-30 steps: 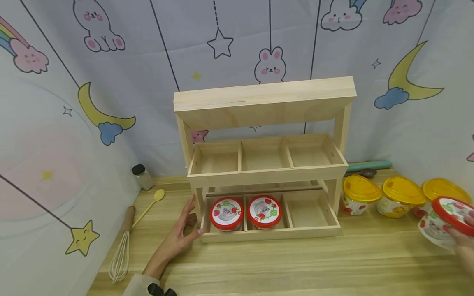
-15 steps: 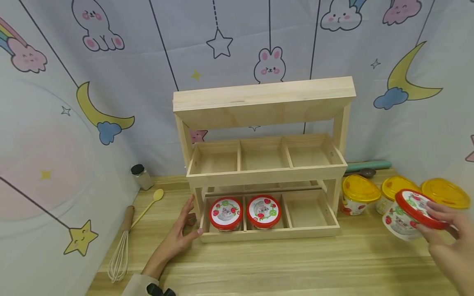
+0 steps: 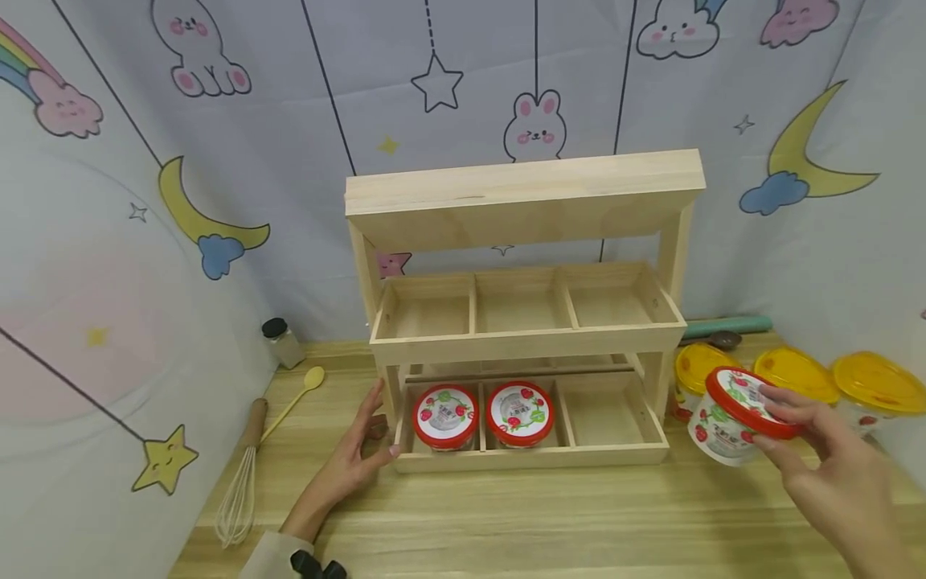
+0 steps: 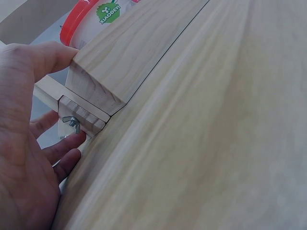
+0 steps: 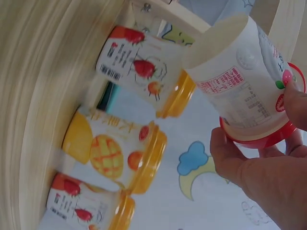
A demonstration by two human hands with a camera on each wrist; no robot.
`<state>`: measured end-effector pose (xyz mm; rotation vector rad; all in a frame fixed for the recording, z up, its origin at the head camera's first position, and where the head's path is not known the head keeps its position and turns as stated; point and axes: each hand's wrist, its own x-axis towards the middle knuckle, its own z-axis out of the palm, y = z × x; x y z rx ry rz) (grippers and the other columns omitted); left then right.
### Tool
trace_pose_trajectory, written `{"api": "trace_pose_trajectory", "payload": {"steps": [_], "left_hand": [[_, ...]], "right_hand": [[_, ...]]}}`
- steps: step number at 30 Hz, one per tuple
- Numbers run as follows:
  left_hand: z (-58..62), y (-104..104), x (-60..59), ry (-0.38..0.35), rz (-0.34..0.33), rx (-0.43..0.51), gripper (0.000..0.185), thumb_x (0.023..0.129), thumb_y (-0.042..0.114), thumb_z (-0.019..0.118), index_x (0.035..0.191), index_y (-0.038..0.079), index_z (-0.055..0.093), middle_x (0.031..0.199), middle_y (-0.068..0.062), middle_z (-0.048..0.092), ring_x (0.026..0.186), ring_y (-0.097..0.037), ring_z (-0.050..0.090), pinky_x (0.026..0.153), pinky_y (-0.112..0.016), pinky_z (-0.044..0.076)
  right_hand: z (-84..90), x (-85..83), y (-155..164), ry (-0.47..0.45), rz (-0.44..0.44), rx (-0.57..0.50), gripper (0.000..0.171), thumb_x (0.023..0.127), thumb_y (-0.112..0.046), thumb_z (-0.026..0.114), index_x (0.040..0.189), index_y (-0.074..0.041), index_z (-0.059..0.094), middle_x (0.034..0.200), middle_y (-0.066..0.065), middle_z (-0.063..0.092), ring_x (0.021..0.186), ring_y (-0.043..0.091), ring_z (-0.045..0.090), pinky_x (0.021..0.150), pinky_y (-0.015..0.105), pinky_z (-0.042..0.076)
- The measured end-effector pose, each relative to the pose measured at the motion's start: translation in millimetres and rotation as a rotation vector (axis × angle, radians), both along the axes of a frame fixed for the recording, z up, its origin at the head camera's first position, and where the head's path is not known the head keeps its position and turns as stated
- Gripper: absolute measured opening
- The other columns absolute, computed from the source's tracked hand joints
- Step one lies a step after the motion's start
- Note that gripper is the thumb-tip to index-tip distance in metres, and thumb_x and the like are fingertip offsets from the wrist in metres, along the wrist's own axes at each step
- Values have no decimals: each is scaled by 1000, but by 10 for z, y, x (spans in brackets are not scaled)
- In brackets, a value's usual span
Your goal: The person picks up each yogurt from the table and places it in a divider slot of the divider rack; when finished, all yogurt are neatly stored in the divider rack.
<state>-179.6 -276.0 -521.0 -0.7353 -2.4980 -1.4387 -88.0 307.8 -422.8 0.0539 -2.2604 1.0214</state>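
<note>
In the head view my right hand (image 3: 832,470) holds a white tub with strawberry print and a red lid (image 3: 727,422) by its lid, tilted, above the table right of a wooden rack (image 3: 521,346). The right wrist view shows the thumb and fingers round the red rim of this tub (image 5: 235,81). My left hand (image 3: 347,462) rests at the rack's lower left corner. In the left wrist view its thumb touches the wooden corner (image 4: 96,76), with relaxed fingers beside a wing nut (image 4: 72,122). Two red-lidded tubs (image 3: 445,416) sit in the lower tray's left and middle compartments.
Yellow-lidded tubs (image 3: 796,375) stand at the right, one partly behind the held tub. A teal roll (image 3: 731,326) and a dark spoon (image 3: 726,339) lie behind them. On the left are a whisk (image 3: 239,498), a yellow spoon (image 3: 313,378) and a black-capped jar (image 3: 284,344).
My right hand has carried the red-lidded tub leftward from the right edge, past the yellow-lidded tubs toward the rack. My left hand stays at the rack's corner.
</note>
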Motion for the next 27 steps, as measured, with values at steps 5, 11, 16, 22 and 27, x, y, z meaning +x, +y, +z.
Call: {"api": "trace_pose_trajectory", "payload": {"steps": [5, 11, 16, 22, 27], "left_hand": [[14, 25, 0, 14, -14, 3, 102, 96, 6, 77, 174, 18, 13, 165, -30, 40, 134, -21, 61, 110, -38, 52], [2, 13, -9, 23, -12, 7, 102, 95, 4, 77, 174, 17, 14, 165, -29, 41, 134, -16, 61, 108, -37, 51], [-9, 0, -17, 14, -9, 7, 102, 95, 5, 77, 174, 17, 13, 165, -29, 40, 134, -13, 60, 109, -38, 51], [-16, -5, -18, 15, -5, -3, 103, 95, 6, 76, 174, 17, 13, 165, -29, 40, 134, -18, 60, 109, -38, 51], [-7, -2, -7, -2, 5, -10, 102, 95, 8, 76, 174, 20, 13, 166, -29, 39, 135, -22, 60, 110, -38, 51]], "right_hand": [[-29, -54, -90, 55, 123, -24, 49, 73, 31, 79, 116, 10, 68, 136, -35, 61, 121, -21, 56, 97, -3, 42], [-35, -138, -226, 117, 253, 13, 55, 64, 35, 79, 109, 5, 71, 138, -22, 68, 124, -14, 61, 99, 0, 44], [-48, -222, -311, 113, 340, 46, 56, 64, 35, 79, 108, 0, 70, 140, -17, 70, 130, -10, 60, 100, 2, 45], [-114, -371, -417, 92, 428, 39, 53, 68, 34, 77, 107, -1, 69, 142, -11, 70, 134, -7, 59, 104, 4, 45], [-182, -480, -516, 90, 472, 16, 51, 71, 32, 76, 109, -1, 70, 142, -12, 71, 133, -9, 58, 105, 3, 44]]}}
